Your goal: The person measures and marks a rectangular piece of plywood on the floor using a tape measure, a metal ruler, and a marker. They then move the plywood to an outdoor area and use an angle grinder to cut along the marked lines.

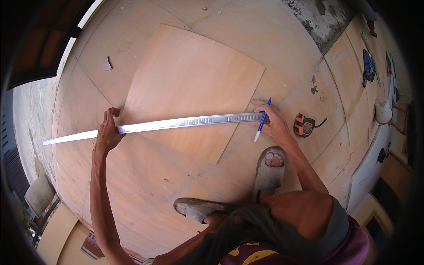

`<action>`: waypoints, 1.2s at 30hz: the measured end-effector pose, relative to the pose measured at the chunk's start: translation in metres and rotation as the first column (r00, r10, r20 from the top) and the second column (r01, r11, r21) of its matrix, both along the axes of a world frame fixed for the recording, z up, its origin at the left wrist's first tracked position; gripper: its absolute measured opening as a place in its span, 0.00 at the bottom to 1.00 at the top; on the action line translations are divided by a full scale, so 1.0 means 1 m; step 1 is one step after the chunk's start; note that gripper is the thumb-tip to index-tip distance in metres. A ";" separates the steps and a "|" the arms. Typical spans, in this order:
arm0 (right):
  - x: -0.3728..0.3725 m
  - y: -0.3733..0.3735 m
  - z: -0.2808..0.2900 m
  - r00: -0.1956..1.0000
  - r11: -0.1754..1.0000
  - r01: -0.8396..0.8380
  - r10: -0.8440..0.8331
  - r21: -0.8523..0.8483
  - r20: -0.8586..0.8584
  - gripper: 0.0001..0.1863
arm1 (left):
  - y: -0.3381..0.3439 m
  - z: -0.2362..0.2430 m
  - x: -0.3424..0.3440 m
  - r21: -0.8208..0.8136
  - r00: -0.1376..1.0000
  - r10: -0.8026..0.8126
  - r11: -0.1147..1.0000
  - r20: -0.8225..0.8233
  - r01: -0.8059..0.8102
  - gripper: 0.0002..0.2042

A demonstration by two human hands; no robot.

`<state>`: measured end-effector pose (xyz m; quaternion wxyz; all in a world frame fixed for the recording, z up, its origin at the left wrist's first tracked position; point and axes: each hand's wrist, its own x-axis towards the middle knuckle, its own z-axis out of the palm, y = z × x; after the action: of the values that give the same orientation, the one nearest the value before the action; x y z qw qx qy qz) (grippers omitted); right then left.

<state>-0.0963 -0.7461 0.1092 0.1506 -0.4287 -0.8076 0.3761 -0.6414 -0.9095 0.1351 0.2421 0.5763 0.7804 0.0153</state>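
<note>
A long silver metal straightedge (172,123) lies across a square plywood panel (190,75) and runs past its left edge. Near that edge my left hand (110,126) grips the straightedge, fingers bent. My right hand (272,118) is at the panel's right side, on the straightedge's right end, and holds a blue pen (265,115) in its fingers. An orange and black tape measure (304,126) rests to the right of that hand. My feet in grey sandals (196,208) are below the panel.
A grey flake (107,63) lies at upper left. Blue and black items (369,66) are on the right. Another person's sandalled foot (383,110) shows at the far right. A grey chair seat (39,194) stands at lower left. A rough grey patch (322,22) is at the top right.
</note>
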 end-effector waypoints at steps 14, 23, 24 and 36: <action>0.021 0.025 -0.014 0.996 0.953 0.000 -0.027 -0.304 -0.086 0.20 | -0.059 0.011 0.044 -0.234 0.984 0.160 0.962 0.080 -0.138 0.28; 0.040 0.048 0.007 0.980 0.968 -0.189 0.197 -0.162 0.030 0.27 | -0.131 0.053 0.143 -0.368 0.864 0.403 0.885 0.303 -0.283 0.26; 0.042 0.051 0.004 0.988 0.971 -0.152 0.153 -0.183 -0.009 0.27 | -0.117 0.067 0.139 -0.412 0.837 0.455 0.855 0.305 -0.316 0.26; 0.027 0.082 -0.028 0.995 0.993 0.048 -0.039 0.107 -0.087 0.22 | 0.018 -0.012 0.039 0.365 0.970 -0.071 0.918 -0.232 0.155 0.19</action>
<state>-0.0693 -0.6643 0.0808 0.2160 -0.4210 -0.8103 0.3458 -0.6026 -0.8918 0.1235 0.0408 0.6547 0.7493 0.0902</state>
